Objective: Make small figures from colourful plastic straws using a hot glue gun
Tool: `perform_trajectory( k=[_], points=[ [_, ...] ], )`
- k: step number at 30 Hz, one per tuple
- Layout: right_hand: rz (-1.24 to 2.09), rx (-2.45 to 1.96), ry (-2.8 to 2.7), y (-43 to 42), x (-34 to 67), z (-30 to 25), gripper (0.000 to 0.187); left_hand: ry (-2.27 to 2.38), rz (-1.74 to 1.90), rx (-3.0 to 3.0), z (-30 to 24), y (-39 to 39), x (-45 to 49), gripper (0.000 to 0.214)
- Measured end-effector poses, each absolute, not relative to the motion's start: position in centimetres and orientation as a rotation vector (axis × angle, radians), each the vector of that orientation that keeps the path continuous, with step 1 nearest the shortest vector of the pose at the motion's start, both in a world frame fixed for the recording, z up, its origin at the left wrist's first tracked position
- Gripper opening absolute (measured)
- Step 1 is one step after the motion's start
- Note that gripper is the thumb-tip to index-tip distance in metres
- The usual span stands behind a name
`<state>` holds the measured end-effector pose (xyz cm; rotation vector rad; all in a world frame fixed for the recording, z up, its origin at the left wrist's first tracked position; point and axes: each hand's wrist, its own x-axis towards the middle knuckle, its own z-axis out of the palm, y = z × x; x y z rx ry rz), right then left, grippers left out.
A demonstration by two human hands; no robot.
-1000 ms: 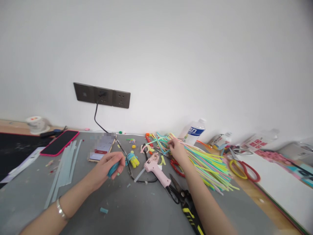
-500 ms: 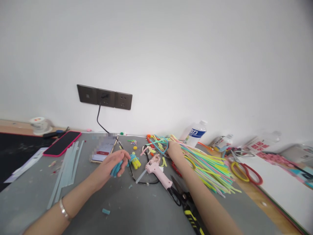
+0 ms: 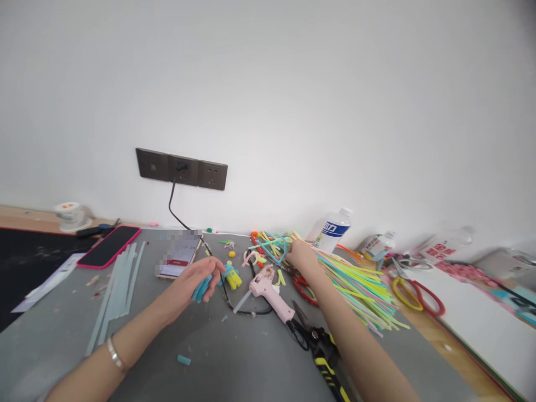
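Observation:
My left hand (image 3: pixel 203 282) is curled round a small blue fuzzy piece (image 3: pixel 202 287), bent from pipe cleaner by its look. Right beside its fingertips a small yellow and blue fuzzy figure (image 3: pixel 232 276) lies on the grey mat. Over at the wall end of a colourful bundle of pipe cleaners (image 3: pixel 364 285), my right hand (image 3: pixel 302 257) has its fingers bent in among the stems. Its fingertips are mostly hidden. A bent light-blue pipe cleaner (image 3: pixel 276 254) lies just left of that hand.
A pink glue gun (image 3: pixel 274 298) and black-yellow shears (image 3: pixel 320 346) lie between my forearms. Left are glue sticks (image 3: pixel 119 285) and two phones, one pink-edged (image 3: pixel 109 247). A bottle (image 3: pixel 333 229) stands behind the bundle; red-yellow scissors (image 3: pixel 419 293) lie right. A cord runs to the socket (image 3: pixel 182 168).
The view has shifted slightly. My right hand has moved a little within the end of the bundle, with its fingers still bent. My left hand keeps the blue piece in nearly the same place.

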<state>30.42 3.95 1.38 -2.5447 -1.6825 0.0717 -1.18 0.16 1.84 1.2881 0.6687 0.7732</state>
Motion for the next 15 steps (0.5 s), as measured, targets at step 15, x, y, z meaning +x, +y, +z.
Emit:
perform_trajectory(
  k=[15],
  points=[
    [0.179, -2.01, -1.592, -3.5, 31.5, 10.2, 0.018, 0.757, 0.742, 1.417, 1.1, 0.2, -0.9, 0.041]
  ],
)
